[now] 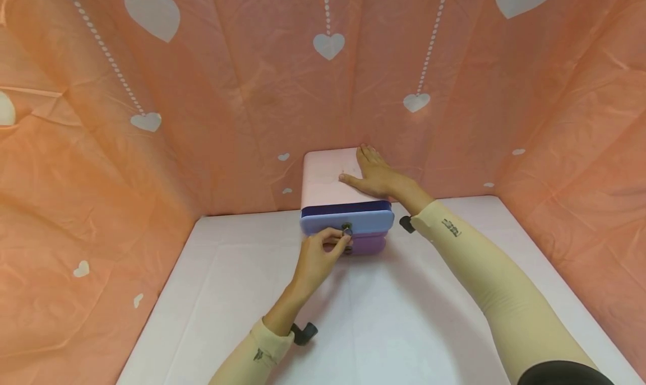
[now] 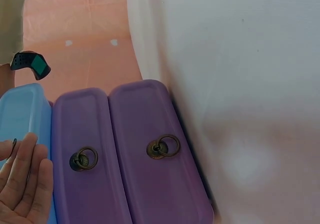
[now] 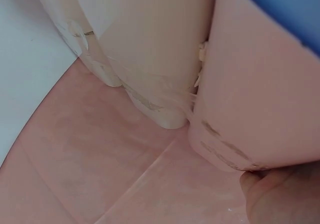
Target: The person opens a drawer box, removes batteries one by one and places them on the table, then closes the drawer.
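A small chest of drawers with a pale pink top stands against the back curtain. Its top drawer, light blue, is pulled partly out, with a dark blue interior strip showing. My left hand pinches that drawer's ring pull between thumb and fingers. Below it are two purple drawers, an upper one and a lower one, each flush and with a bronze ring pull. Spread on the chest's top near its right rear edge, my right hand presses with straight fingers. The drawer's contents are hidden.
A white table surface lies around the chest. Orange curtains with white hearts hang behind it and at both sides. Dark wrist camera mounts stick out from both sleeves.
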`<state>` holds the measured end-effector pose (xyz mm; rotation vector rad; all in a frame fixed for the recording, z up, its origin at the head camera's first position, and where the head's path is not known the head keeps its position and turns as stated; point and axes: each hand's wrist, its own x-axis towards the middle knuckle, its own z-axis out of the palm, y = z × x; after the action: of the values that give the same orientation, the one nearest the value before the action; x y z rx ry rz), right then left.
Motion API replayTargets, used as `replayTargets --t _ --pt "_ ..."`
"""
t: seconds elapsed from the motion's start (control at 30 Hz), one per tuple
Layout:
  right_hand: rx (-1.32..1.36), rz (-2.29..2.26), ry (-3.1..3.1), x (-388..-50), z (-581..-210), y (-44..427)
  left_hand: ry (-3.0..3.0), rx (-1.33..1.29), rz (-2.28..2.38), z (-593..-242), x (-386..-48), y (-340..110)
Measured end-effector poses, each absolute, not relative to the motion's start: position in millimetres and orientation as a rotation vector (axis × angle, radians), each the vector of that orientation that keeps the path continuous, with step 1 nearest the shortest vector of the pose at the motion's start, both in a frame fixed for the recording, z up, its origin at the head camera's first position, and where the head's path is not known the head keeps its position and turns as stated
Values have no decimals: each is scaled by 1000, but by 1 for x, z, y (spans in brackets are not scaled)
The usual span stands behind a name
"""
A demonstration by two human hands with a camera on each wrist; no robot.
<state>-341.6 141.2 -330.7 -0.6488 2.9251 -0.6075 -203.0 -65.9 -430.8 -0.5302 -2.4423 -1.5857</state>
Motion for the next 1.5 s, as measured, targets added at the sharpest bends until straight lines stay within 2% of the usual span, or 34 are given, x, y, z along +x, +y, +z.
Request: replayTargets --t 1.5 --pt "-640 -600 2920 -342 -333 144 -2523 -595 -1450 -428 -160 -69"
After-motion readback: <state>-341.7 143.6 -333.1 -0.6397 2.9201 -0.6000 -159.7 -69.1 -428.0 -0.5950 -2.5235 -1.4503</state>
